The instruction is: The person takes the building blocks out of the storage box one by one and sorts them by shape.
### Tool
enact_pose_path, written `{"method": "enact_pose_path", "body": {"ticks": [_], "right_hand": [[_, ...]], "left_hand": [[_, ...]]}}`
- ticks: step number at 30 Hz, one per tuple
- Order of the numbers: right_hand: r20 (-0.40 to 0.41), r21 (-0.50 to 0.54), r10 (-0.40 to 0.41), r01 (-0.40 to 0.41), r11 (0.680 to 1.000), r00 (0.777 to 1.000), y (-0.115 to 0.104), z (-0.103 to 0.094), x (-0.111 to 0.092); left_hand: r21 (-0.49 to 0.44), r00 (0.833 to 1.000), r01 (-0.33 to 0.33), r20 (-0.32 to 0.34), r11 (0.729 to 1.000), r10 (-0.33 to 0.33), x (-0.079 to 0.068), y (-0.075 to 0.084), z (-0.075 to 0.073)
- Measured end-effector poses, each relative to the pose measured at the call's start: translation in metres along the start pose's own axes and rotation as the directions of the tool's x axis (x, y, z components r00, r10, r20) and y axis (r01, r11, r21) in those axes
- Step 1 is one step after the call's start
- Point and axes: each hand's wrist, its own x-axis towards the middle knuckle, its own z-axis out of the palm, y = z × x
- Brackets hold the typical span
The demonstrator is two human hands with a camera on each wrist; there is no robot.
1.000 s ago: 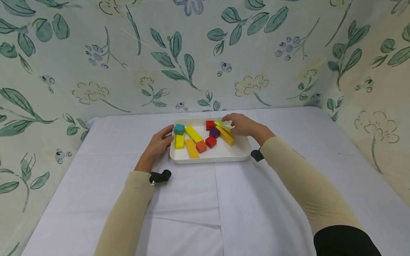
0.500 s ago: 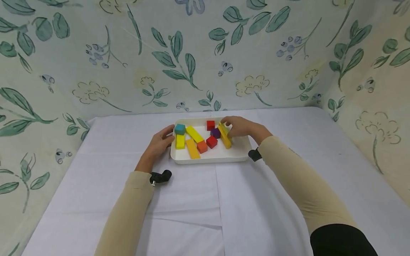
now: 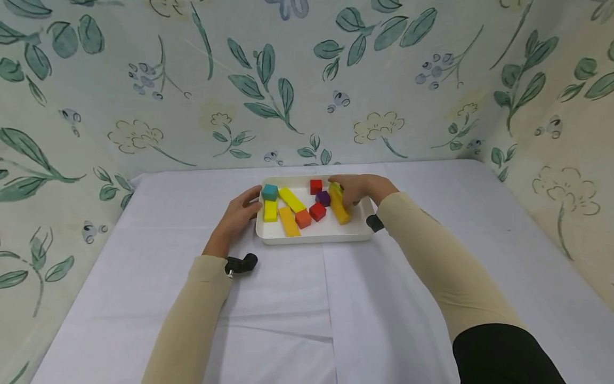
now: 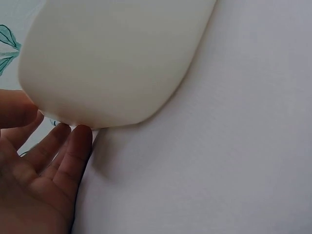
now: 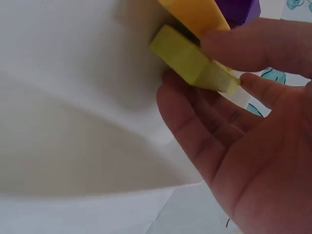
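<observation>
A white tray on the table holds several coloured wooden blocks. My left hand rests against its left end; in the left wrist view the fingertips touch the outer wall. Inside the right part of the tray, my right hand pinches a yellow-green block between thumb and fingers. Right beside this block lies an orange-yellow block, close to the thumb. A purple block sits just to the left. In the head view the hand mostly hides the yellow-green block.
To the left in the tray lie a teal cube, yellow blocks, an orange-yellow block, an orange cube and red cubes. A white cloth covers the table; a patterned curtain hangs behind.
My right hand has lowered to the yellow-green block and brought it alongside the orange-yellow one, which now lies more upright in the head view. The left hand stays at the tray's end.
</observation>
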Motion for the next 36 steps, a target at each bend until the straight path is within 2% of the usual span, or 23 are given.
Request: {"method": "enact_pose_path", "body": {"ticks": [5,11,20,29,36], "right_hand": [[-0.040,0.006,0.001,0.000,1.000,0.999,0.000,-0.001,0.002],[-0.098,-0.031,0.046,-0.049,0.998,0.994,0.006,0.002,0.013],[-0.110,-0.019,0.024,-0.027,0.999,0.994,0.006,0.004,0.002],[-0.148,0.010,-0.067,0.070,0.998,0.987,0.013,-0.001,-0.006],[-0.225,0.107,-0.175,0.203,0.973,0.958,0.025,-0.009,-0.021]], "left_hand": [[0.007,1.000,-0.030,0.003,1.000,0.030,0.000,0.001,0.000],[0.010,1.000,-0.028,0.002,1.000,0.028,0.000,0.002,0.001],[0.010,1.000,-0.013,0.006,1.000,0.013,0.000,0.003,0.001],[0.003,0.999,-0.033,0.009,0.999,0.032,-0.001,0.000,-0.002],[-0.005,1.000,-0.022,0.012,1.000,0.022,-0.002,-0.002,-0.003]]}}
